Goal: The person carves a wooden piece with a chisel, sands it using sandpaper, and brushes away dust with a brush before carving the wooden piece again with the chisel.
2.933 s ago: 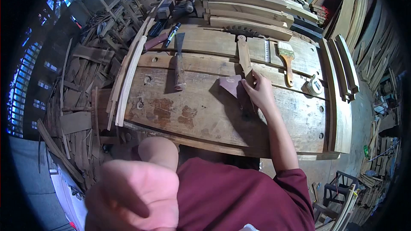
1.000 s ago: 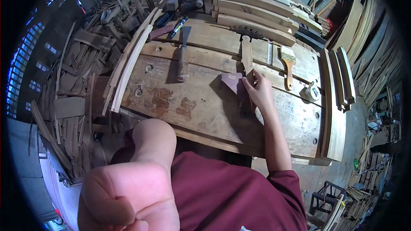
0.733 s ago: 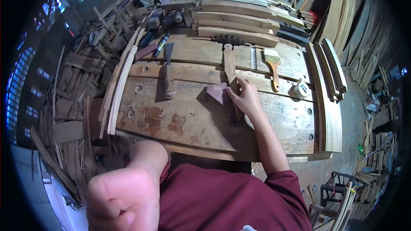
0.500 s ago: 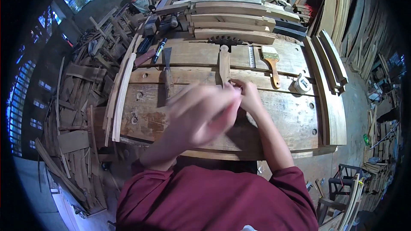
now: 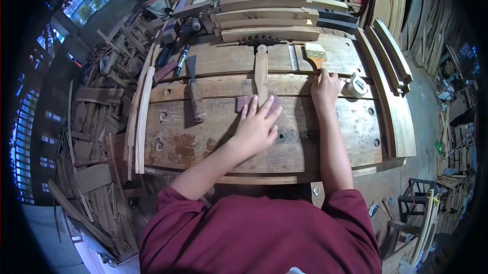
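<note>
My left hand point(image 5: 256, 129) lies flat with fingers spread on a brownish-purple sheet that looks like sandpaper point(image 5: 245, 102). The sheet sits at the near end of a narrow wooden piece point(image 5: 261, 68) with a rounded, holed far end. My right hand point(image 5: 326, 91) is closed around the handle of a flat paintbrush point(image 5: 315, 56), whose pale bristles point away from me. Just right of that hand sits a white tape measure point(image 5: 357, 86). A chisel point(image 5: 192, 83) with a wooden handle rests left of my left hand.
The workbench point(image 5: 223, 144) has round holes and long seams. A toothed saw blade point(image 5: 256, 39) lies behind the wooden piece, near a steel ruler point(image 5: 293, 58) and a marker point(image 5: 182, 60). Stacked boards point(image 5: 264, 18) line the back; curved boards point(image 5: 389, 96) stand right. Scrap wood point(image 5: 96, 182) fills the left floor.
My left hand has come down from a blurred raised position onto the sheet. My right hand has left the wooden piece, moved right and taken hold of the paintbrush handle.
</note>
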### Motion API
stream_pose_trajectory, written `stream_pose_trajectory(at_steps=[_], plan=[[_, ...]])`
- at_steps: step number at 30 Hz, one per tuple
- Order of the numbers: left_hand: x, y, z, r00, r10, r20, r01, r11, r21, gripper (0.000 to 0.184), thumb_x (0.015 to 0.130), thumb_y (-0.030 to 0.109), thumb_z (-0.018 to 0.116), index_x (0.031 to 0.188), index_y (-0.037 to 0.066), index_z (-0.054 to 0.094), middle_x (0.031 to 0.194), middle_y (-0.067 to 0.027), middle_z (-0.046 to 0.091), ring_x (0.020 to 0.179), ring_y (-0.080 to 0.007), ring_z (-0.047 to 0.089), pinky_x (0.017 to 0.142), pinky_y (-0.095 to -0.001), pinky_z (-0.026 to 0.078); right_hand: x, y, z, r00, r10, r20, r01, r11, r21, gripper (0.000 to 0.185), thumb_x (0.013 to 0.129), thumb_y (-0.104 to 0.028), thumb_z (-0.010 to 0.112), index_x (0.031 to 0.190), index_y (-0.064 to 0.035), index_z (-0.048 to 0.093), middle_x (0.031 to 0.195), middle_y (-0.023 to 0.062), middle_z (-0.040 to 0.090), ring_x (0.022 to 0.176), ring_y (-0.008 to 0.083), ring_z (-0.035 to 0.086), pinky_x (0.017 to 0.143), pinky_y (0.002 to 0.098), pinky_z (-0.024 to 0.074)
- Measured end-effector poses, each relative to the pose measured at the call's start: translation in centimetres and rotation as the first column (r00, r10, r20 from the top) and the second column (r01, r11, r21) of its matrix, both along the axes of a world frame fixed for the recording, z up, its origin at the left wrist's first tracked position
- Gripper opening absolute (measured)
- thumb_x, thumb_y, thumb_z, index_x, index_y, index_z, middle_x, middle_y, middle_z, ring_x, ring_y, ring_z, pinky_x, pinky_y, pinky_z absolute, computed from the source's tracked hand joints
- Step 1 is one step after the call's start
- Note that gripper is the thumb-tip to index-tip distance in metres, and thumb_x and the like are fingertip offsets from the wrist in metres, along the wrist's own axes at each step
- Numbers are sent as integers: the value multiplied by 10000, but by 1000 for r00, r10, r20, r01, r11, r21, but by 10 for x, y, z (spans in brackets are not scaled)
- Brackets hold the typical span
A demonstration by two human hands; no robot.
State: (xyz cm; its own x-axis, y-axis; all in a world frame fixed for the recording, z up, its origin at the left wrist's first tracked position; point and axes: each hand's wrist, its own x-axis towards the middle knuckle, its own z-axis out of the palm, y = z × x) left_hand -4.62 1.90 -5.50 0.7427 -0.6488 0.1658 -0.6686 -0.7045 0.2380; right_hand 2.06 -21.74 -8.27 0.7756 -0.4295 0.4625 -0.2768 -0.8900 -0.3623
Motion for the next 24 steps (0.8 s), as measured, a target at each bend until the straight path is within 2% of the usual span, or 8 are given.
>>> stream_pose_trajectory(at_steps=[1,4,7,8,15,18,21,24], plan=[[2,6,0,1000,-2,-3,2,1000,2,474,864,310,515,1314,164,485,1449,-205,269,1306,-505,233,1047,-589,241,2,-2,-2,999,32,23,-33,999,26,383,768,-195,630,1119,-49,576,979,206,537,941,348,521,817,441,423],[4,26,8,999,35,6,-34,999,-41,463,811,66,516,1273,100,516,1409,-192,359,1242,-512,340,1058,-442,325,1,0,0,997,70,11,-70,997,36,398,759,-182,633,1092,5,522,935,245,536,880,378,547,769,445,452],[9,49,12,995,60,-78,-66,995,-78,464,792,36,511,1253,85,538,1409,-173,368,1284,-451,321,1091,-441,280,-4,4,8,996,90,0,-90,992,94,450,736,-192,654,1083,30,473,893,266,552,832,407,560,736,460,468],[10,55,14,994,91,-69,-99,986,-133,483,769,-62,488,1229,70,551,1374,-159,418,1244,-427,391,1075,-421,321,-6,5,10,996,94,13,-94,990,101,488,723,-203,669,1086,37,449,869,279,566,806,426,563,720,472,473],[-5,42,53,979,193,-58,-201,902,-381,424,778,-103,477,1170,26,576,1250,-203,519,1142,-393,499,975,-404,420,-12,11,21,988,150,35,-153,983,97,432,727,-192,623,997,90,438,813,273,590,791,406,593,724,454,486],[-9,33,62,981,180,-64,-191,897,-398,425,756,-118,508,1166,-19,555,1231,-245,511,1128,-377,510,953,-395,433,-15,20,33,979,203,-27,-188,943,273,380,747,-177,605,966,92,449,759,257,610,743,401,607,705,461,485],[-16,28,66,978,204,36,-182,930,-318,428,759,-120,480,1178,-49,532,1232,-263,500,1113,-392,516,957,-400,428,-21,29,41,980,198,26,-196,932,306,318,782,-170,569,942,86,468,733,248,616,732,399,613,706,458,482],[-28,18,60,973,222,-55,-229,951,-206,428,767,-113,428,1193,-145,460,1246,-310,459,1173,-406,470,988,-396,408,-21,33,46,960,281,13,-257,856,449,321,804,-174,574,1013,63,518,791,265,620,779,412,614,709,457,480]])
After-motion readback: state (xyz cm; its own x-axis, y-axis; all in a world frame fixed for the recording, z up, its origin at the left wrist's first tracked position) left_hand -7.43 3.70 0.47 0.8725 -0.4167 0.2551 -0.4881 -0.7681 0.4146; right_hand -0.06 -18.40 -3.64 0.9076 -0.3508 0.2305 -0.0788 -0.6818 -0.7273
